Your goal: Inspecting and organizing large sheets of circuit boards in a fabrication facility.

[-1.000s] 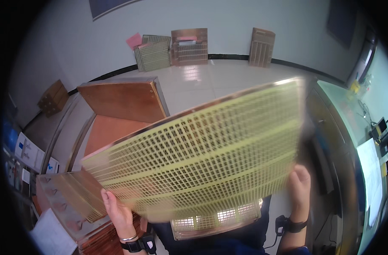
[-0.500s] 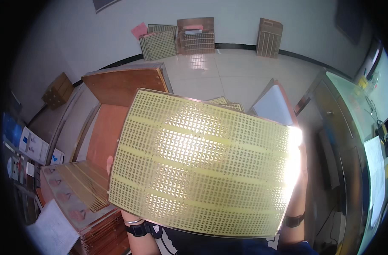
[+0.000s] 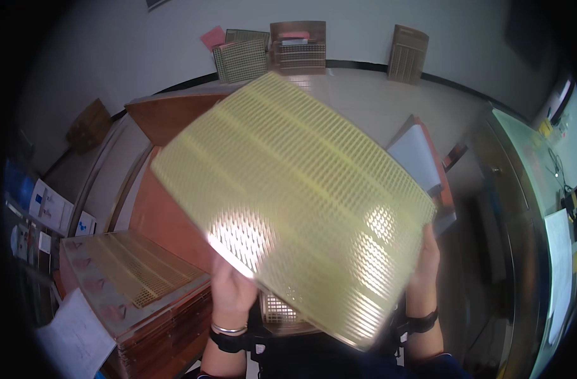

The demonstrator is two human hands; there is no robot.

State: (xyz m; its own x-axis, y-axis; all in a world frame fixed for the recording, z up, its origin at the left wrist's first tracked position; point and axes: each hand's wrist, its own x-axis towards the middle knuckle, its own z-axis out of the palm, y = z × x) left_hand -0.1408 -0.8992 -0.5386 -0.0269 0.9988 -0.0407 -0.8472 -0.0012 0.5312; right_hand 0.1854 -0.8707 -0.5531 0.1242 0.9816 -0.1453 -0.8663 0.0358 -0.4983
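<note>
A large yellow-green circuit board panel [image 3: 288,183], patterned with rows of small shiny pads, is held up tilted in front of me. My left hand [image 3: 233,287] grips its lower left edge, the fingers passing behind it. Along the right edge my right hand [image 3: 426,262] is closed on the panel, its fingers mostly hidden behind. Glare whitens parts of the surface, and motion blurs it. Under the panel's lower edge, close to my body, part of another shiny patterned panel [image 3: 279,309] shows.
On the left, a similar panel [image 3: 143,262] lies on a stack of reddish-brown boards [image 3: 165,335], beside a paper sheet [image 3: 80,331]. A brown wooden board [image 3: 168,120] stands behind. Several panels [image 3: 241,60] lean against the far wall. A glass-topped desk [image 3: 522,145] runs along the right.
The panel has turned clockwise, its far left corner rising and its right end dropping. My left hand has come into fuller view, shifted right along the edge. Another panel now shows near my body.
</note>
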